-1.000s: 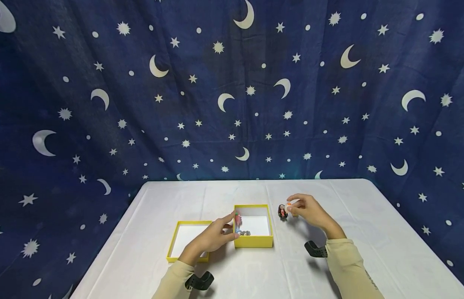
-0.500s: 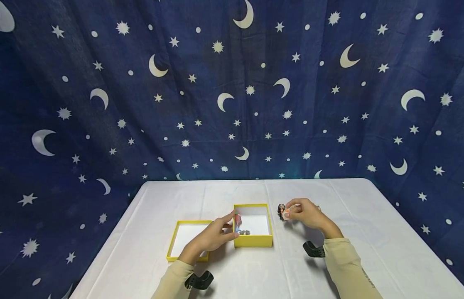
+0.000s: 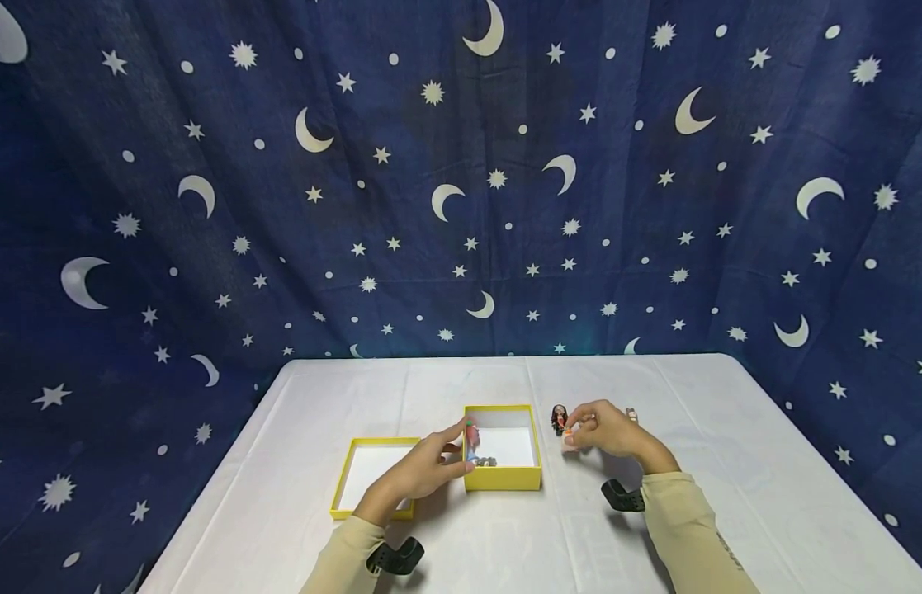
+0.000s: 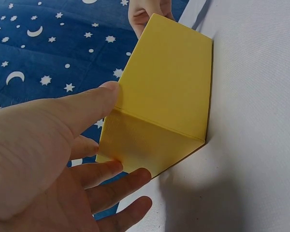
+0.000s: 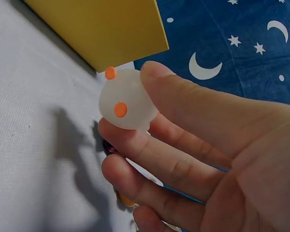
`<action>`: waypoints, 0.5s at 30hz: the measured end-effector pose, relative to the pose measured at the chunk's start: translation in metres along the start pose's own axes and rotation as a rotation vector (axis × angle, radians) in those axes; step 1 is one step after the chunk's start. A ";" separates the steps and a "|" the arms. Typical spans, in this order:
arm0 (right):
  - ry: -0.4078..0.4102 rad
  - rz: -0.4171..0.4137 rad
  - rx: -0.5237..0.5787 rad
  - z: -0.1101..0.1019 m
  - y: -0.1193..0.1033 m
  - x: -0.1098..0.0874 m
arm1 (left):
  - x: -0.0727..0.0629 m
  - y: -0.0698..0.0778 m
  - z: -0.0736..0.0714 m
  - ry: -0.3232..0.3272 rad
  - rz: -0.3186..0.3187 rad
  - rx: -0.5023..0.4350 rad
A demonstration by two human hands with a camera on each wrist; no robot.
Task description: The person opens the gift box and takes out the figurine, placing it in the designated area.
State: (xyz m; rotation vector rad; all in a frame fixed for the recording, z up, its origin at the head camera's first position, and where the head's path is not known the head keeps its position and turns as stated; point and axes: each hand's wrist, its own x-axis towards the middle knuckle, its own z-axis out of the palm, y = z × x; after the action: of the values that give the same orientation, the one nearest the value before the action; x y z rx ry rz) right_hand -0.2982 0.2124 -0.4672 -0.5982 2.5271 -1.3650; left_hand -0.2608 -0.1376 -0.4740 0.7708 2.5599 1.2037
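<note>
In the head view my left hand (image 3: 427, 466) is at the left side of a yellow box (image 3: 503, 479) with a white inside. The left wrist view has its thumb at a corner of the box (image 4: 164, 77), its loosely spread fingers against the side wall. My right hand (image 3: 609, 429) pinches a small white figurine (image 3: 569, 446) between thumb and fingers. Two orange spots show on the rounded white figurine (image 5: 128, 99) in the right wrist view. Right beside it stands a dark-haired doll figurine (image 3: 559, 418). A pink-topped figurine (image 3: 472, 436) and small greyish pieces (image 3: 487, 462) lie inside the box.
A yellow-rimmed lid (image 3: 345, 478), white inside, lies left of the box, partly behind my left hand. Another small figurine (image 3: 631, 414) stands behind my right hand, mostly hidden. White cloth (image 3: 498, 544) covers the table, and a blue star-and-moon curtain (image 3: 401, 206) hangs behind.
My right hand has lowered slightly and brought the white figurine nearer to me, just in front of the dark-haired doll. The figurine behind that hand has come into view. My left hand stays put.
</note>
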 end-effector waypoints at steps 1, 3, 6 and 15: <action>-0.004 -0.003 0.002 0.000 0.001 0.000 | 0.000 0.000 0.000 0.000 0.002 0.000; -0.012 -0.007 0.006 0.001 0.002 0.000 | 0.000 0.000 0.000 -0.001 0.004 -0.003; -0.027 -0.002 0.022 0.003 0.003 0.000 | 0.000 0.001 -0.001 0.000 0.008 -0.007; -0.021 0.025 -0.040 0.012 0.006 0.003 | 0.000 0.001 0.000 0.000 -0.002 -0.009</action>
State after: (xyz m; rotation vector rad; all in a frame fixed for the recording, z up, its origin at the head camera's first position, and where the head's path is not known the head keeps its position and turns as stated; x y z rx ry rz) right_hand -0.2980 0.2051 -0.4792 -0.5828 2.5424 -1.2954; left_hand -0.2610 -0.1372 -0.4733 0.7660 2.5533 1.2136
